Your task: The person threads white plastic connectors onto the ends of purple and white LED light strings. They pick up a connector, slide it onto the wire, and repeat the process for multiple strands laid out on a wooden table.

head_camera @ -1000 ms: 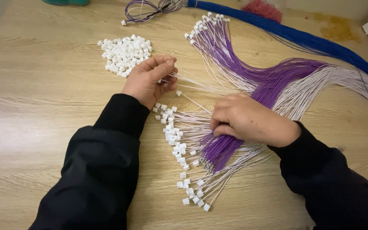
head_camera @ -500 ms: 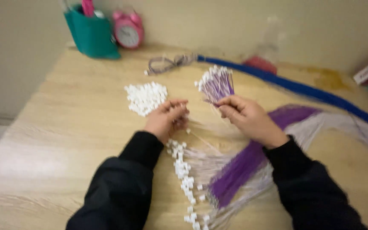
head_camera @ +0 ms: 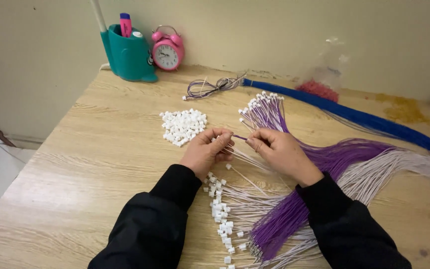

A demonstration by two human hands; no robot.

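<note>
**Two hands meet over a purple wire on a crowded wooden table**

A pale wall backs a light wooden table (head_camera: pixel 75 149) that fills the view. The biggest thing on it is the sweep of purple and white wires (head_camera: pixel 354 159), fanning from 3 o'clock down to 6 o'clock, with finished ends carrying white plugs near 6 o'clock (head_camera: pixel 222 219). A blue wire bundle (head_camera: pixel 374 122) runs along the far edge toward 2 o'clock. At 11 o'clock stand a teal pen holder (head_camera: pixel 128 55) and a pink alarm clock (head_camera: pixel 167 50). A loose heap of white connector housings (head_camera: pixel 182 125) lies just past the hands, at about 11 o'clock from them.

At the centre, the left hand (head_camera: pixel 205 154) is closed, its fingertips pinched together on something too small to make out, probably one housing. The right hand (head_camera: pixel 282 152) is pinched on a single purple wire (head_camera: pixel 240 137), whose tip bridges the gap to the left fingertips.

Risks, as a judgement: the thin wire end could bend or miss the tiny opening if the hands are not lined up, and a sleeve could drag the finished plugs or scatter the heap
</note>
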